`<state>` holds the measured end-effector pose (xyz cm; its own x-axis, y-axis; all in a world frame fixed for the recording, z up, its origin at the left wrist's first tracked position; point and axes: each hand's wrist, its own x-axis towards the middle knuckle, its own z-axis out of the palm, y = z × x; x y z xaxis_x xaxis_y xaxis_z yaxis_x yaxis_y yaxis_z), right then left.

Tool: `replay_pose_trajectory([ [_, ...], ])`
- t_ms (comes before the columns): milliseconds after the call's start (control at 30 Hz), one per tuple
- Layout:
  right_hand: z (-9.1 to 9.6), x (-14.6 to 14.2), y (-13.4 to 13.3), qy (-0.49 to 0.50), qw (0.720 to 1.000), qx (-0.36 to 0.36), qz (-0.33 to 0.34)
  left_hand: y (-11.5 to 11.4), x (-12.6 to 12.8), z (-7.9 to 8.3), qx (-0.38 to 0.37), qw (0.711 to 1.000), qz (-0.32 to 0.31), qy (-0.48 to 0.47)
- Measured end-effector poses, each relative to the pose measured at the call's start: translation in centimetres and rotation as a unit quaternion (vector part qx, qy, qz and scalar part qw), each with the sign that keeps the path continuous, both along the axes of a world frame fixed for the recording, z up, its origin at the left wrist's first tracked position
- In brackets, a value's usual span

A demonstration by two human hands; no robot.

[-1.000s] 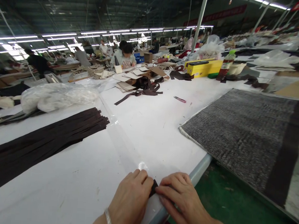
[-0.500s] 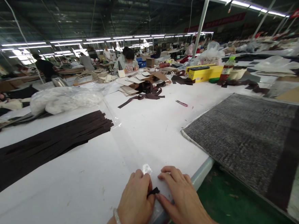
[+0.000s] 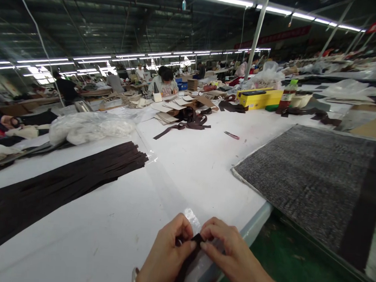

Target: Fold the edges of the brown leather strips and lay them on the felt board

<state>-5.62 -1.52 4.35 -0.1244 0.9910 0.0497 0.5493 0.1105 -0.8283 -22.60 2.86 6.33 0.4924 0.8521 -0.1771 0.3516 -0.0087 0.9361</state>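
Observation:
My left hand (image 3: 165,256) and my right hand (image 3: 228,255) meet at the near edge of the white table (image 3: 185,175). Both pinch the top end of a narrow dark strip (image 3: 189,258) between thumb and fingers. The strip hangs down between the hands toward the bottom of the view. A bracelet sits on my left wrist. A long sheet of dark strips (image 3: 56,183) lies flat on the table to the left, out of reach of both hands.
A grey woven mat with a dark border (image 3: 314,180) covers the right side. A clear plastic bag (image 3: 89,127), loose brown ribbons (image 3: 186,119), a pink tool (image 3: 231,135), a yellow box (image 3: 260,98) and seated workers lie beyond. Green floor shows below the table's edge.
Both hands have lifted slightly off the table and now pinch the strip's end upright, with more of the strip showing between them. The view has tilted upward a little.

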Motion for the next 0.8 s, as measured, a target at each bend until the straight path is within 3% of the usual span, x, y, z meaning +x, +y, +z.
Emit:
replay_pose_trajectory([
  [133,0.2,-0.3,-0.1,0.084,0.996,-0.008,-0.002,-0.2,-0.5,0.6,0.016,1.0,-0.006,0.013],
  [233,0.2,-0.6,-0.2,0.118,0.992,-0.032,-0.012,-0.8,-0.9,0.5,0.142,0.988,0.004,0.068],
  [300,0.2,-0.8,-0.2,0.141,0.989,-0.043,-0.019,-1.2,-1.1,0.1,0.296,0.949,0.005,0.105],
  [367,0.2,-1.1,-0.3,0.162,0.985,-0.05,-0.018,-1.4,-1.3,-0.4,0.439,0.891,0.0,0.117],
  [433,0.1,-1.4,-0.3,0.173,0.983,-0.059,-0.013,-1.4,-1.4,-0.9,0.521,0.846,-0.005,0.116],
  [800,0.9,-3.1,0.0,0.077,0.997,-0.021,-0.01,-1.8,-1.9,-0.6,0.634,0.752,0.011,0.181],
])
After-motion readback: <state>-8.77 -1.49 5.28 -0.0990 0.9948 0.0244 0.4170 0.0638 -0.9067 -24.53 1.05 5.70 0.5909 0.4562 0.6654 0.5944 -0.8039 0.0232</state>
